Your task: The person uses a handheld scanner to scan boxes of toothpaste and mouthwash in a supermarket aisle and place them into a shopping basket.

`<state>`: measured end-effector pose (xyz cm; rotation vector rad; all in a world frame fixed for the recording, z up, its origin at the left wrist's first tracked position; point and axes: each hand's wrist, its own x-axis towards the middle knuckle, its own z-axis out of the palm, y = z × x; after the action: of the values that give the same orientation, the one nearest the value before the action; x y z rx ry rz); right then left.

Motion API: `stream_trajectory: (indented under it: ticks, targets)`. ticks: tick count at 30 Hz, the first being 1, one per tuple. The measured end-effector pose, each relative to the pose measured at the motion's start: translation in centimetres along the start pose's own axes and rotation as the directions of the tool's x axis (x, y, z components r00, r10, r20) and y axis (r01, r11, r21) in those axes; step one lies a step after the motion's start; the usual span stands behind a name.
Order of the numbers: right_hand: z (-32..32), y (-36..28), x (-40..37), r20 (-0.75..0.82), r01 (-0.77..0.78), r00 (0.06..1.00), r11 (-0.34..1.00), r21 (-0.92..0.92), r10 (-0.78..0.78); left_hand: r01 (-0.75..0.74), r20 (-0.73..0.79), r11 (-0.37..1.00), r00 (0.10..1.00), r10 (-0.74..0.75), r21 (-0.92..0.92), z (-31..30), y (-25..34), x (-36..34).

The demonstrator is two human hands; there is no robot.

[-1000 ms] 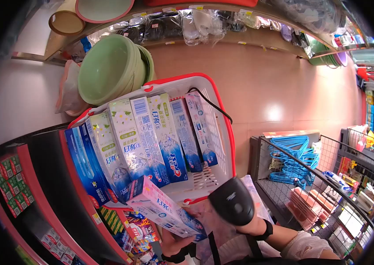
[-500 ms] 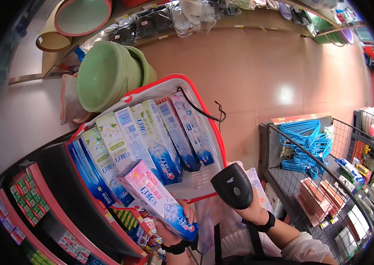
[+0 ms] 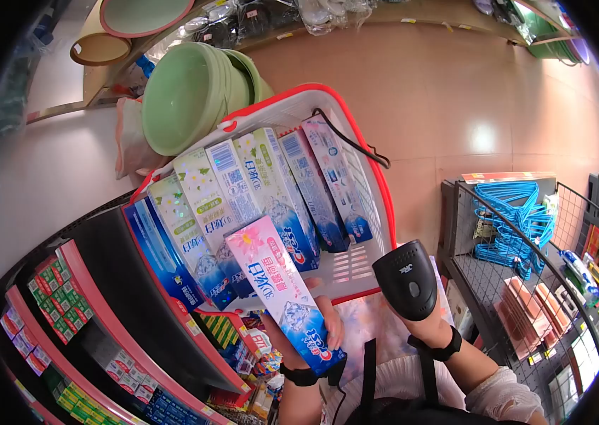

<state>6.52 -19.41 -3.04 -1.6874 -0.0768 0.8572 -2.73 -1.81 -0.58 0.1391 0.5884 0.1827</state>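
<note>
My left hand (image 3: 321, 326) grips a pink and blue toothpaste box (image 3: 278, 287) by its lower end, tilted over the near edge of a red and white shopping basket (image 3: 367, 166). Several toothpaste boxes (image 3: 264, 191) lie side by side in the basket. My right hand (image 3: 430, 329) holds a black barcode scanner (image 3: 406, 278) just right of the pink box, its head turned up toward the camera. A black band circles each wrist.
Red shelves with small boxed goods (image 3: 59, 304) run along the lower left. Stacked green basins (image 3: 193, 95) stand beyond the basket. A wire rack with blue hangers (image 3: 515, 227) and packaged goods stands on the right. Pink tiled floor (image 3: 455, 92) lies ahead.
My left hand has lifted the pink box and turned it so its long face shows. The scanner has shifted right and up. The view has tilted slightly.
</note>
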Motion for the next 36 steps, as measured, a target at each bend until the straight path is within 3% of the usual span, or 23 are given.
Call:
stream_trajectory:
  ticks: [1, 3, 6, 9, 11, 15, 16, 17, 19, 22, 23, 24, 25, 28, 31, 34, 36]
  targets:
    - [-0.4, 0.2, -0.3, 0.025, 0.024, 0.999, 0.994, -0.103, -0.022, 0.020, 0.015, 1.000, 1.000, -0.020, -0.011, -0.1, -0.2, 0.0]
    - [0.9, 0.1, 0.1, 0.020, 0.023, 1.000, 0.998, -0.055, -0.022, 0.018, 0.023, 1.000, 1.000, -0.019, 0.008, -0.3, 0.9, 0.0]
    - [0.8, -0.1, -0.4, -0.033, 0.023, 0.999, 0.986, -0.163, -0.029, 0.038, 0.017, 0.999, 0.999, -0.038, 0.010, -0.4, 0.7, -0.3]
    - [0.7, 0.6, -0.8, -0.057, 0.052, 0.996, 0.987, -0.151, -0.062, 0.103, -0.040, 0.994, 0.994, -0.104, -0.026, -0.7, 0.8, -0.2]
    - [2.2, 1.2, 0.3, -0.075, 0.065, 0.995, 0.998, -0.001, -0.065, 0.105, 0.035, 0.994, 0.994, -0.105, 0.005, -1.7, 2.6, 0.8]
    - [3.1, -0.5, -0.9, -0.202, -0.004, 0.979, 1.000, -0.013, 0.001, 0.069, 0.196, 0.996, 0.977, -0.080, 0.062, -2.6, 2.7, 0.3]
    - [3.8, -1.0, -1.9, -0.279, -0.083, 0.949, 0.971, 0.225, 0.146, 0.039, 0.113, 0.991, 0.992, -0.054, 0.132, -2.5, 2.3, -0.3]
    - [4.9, -0.9, -1.3, -0.274, -0.061, 0.953, 0.970, 0.234, 0.126, -0.005, 0.047, 0.969, 0.999, -0.007, 0.246, -2.8, 3.7, 0.2]
    - [4.6, -1.6, -3.3, -0.304, -0.059, 0.950, 0.997, 0.042, 0.069, 0.069, -0.113, 0.934, 0.993, -0.031, 0.350, -2.3, 4.1, -1.5]
    - [5.7, -2.1, -4.3, -0.269, -0.060, 0.960, 0.995, 0.080, 0.079, 0.062, -0.025, 0.918, 0.998, -0.057, 0.392, -2.9, 5.6, -2.3]
    - [5.7, -1.9, -3.8, -0.239, -0.062, 0.967, 0.993, 0.101, 0.085, 0.049, -0.022, 0.870, 0.999, -0.043, 0.491, -2.8, 5.8, -1.6]
    - [5.8, -1.4, -4.1, -0.163, 0.050, 0.984, 0.991, -0.122, -0.069, 0.045, -0.034, 0.820, 0.999, -0.031, 0.571, -2.6, 5.7, -2.1]
    - [6.4, -2.0, -4.9, -0.158, 0.037, 0.986, 0.997, -0.064, -0.047, 0.037, -0.027, 0.826, 0.999, -0.026, 0.562, -2.5, 5.6, -2.7]
    - [7.3, -2.0, -4.8, -0.167, 0.053, 0.984, 0.999, -0.012, -0.054, 0.043, -0.091, 0.677, 0.995, 0.035, 0.734, -2.4, 5.6, -2.8]
    - [7.7, -2.8, -5.1, -0.144, 0.058, 0.988, 0.998, 0.015, -0.055, 0.035, -0.080, 0.673, 0.996, 0.036, 0.739, -3.3, 4.6, -3.9]
    - [7.8, -3.4, -5.2, -0.090, -0.068, 0.993, 0.996, 0.061, 0.074, 0.032, -0.049, 0.691, 0.999, 0.006, 0.722, -3.6, 3.8, -4.7]
    - [8.0, -3.1, -5.2, -0.108, -0.037, 0.993, 0.995, 0.088, 0.046, 0.072, -0.064, 0.704, 0.997, -0.038, 0.706, -3.5, 3.4, -5.1]
